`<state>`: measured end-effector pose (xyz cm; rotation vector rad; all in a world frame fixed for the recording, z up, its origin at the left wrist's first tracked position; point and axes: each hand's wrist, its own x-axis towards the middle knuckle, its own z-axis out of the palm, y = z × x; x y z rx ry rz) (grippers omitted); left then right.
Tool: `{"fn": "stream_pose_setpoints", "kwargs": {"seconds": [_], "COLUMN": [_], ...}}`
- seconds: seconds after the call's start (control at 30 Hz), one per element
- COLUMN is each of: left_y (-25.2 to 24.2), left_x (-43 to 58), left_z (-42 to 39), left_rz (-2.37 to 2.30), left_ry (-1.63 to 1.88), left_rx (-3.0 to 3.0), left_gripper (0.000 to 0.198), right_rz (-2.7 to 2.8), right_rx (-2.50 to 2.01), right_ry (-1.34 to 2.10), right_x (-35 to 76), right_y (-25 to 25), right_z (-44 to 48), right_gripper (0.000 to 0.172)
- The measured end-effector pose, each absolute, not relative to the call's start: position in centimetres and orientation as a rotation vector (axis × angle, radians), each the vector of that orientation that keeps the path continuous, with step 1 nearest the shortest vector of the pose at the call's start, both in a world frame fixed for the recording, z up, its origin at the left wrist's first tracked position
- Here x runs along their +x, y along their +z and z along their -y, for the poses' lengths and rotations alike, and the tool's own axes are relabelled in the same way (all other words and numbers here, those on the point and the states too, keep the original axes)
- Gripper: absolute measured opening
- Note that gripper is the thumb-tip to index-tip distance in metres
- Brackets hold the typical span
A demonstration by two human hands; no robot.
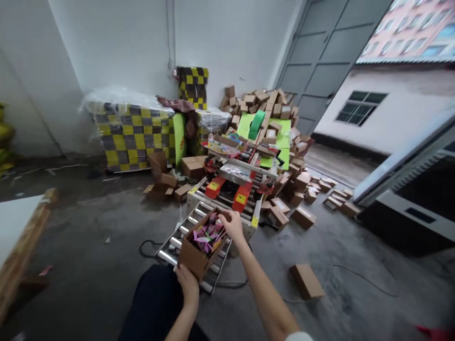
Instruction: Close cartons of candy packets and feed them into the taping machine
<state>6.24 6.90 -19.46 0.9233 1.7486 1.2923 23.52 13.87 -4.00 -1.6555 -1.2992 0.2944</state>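
An open cardboard box point(194, 258) rests on the metal roller conveyor point(170, 258) in front of my knee. Small pink and purple packets point(208, 237) fill it in a loose jumble. My left hand point(188, 284) grips the box low at its near corner. At the far right side, my right hand point(232, 225) is closed on the upper edge of the box, fingers curled over the rim. Just beyond stands the box-sealing machine point(236, 173), with red guides point(241, 195) and a roll of green tape point(256, 125) above.
Sealed cartons point(273, 215) are heaped behind and right of the machine. One carton point(307, 282) lies on the floor at the right, near a cable point(359, 279). Wrapped yellow-and-black checkered stacks point(135, 135) stand by the wall. A wood-edged table point(21, 241) is at the left.
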Motion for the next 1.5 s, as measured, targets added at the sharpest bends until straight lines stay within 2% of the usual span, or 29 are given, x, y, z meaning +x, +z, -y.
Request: {"fn": "stream_pose_setpoints", "kwargs": {"seconds": [0.1,0.23,0.37,0.47,0.53,0.67,0.73,0.93,0.97,1.07,1.13,1.27,1.33,1.43,1.5], "left_y": [-19.6,-17.1,-13.4,-11.8,-11.0,-9.6,-9.5,-10.4,-10.1,-8.8,-8.3,-8.9,-9.6,-10.2,-10.4], "left_x": [7.4,6.0,5.4,5.9,6.5,7.7,7.8,6.9,6.8,6.3,5.9,5.3,5.2,5.3,5.2], "left_z": [-5.8,-5.0,-7.5,-9.9,-11.2,-12.5,-12.4,-8.5,-7.9,-7.7,-8.3,-9.1,-8.9,-8.5,-8.4], "left_rz": [-1.768,-1.48,-1.051,-0.919,-0.911,-1.002,-1.029,-1.278,-1.37,-1.672,-1.692,-1.47,-1.372,-1.238,-1.205], "left_ry": [1.307,1.444,1.069,0.707,0.533,0.386,0.435,0.984,1.021,1.038,0.986,0.992,1.012,0.951,0.924], "left_rx": [0.979,1.783,2.487,2.574,2.519,2.318,2.247,2.347,2.37,2.293,2.249,2.303,2.352,2.397,2.341], "left_gripper": [0.065,0.069,0.072,0.076,0.08,0.06,0.051,0.041,0.041,0.078,0.09,0.072,0.053,0.021,0.02], "right_rz": [1.349,1.395,1.727,2.156,2.253,2.171,2.08,1.808,1.778,1.702,1.698,1.7,1.708,1.614,1.597], "right_rx": [-1.667,-1.667,-1.8,-1.906,-1.949,-2.024,-2.073,-2.156,-2.161,-2.246,-2.332,-2.222,-2.117,-2.041,-1.945], "right_ry": [0.248,0.227,0.167,0.141,0.132,0.133,0.115,-0.018,-0.05,-0.072,0.045,0.23,0.202,0.118,0.097], "right_x": [24.9,24.7,24.7,25.1,25.1,23.9,22.9,21.3,21.3,21.6,21.8,22.7,23.3,23.0,21.9], "right_y": [-5.5,-6.8,-6.1,-4.8,-4.1,-3.9,-4.6,-7.2,-7.4,-7.8,-7.9,-7.7,-7.8,-9.1,-10.6], "right_z": [-13.7,-13.2,-13.0,-13.1,-13.5,-14.8,-15.4,-16.1,-16.0,-16.1,-16.5,-17.2,-16.5,-13.5,-10.3], "right_gripper": [0.02,0.02,0.017,0.022,0.028,0.033,0.033,0.039,0.041,0.05,0.057,0.055,0.052,0.057,0.061]}}
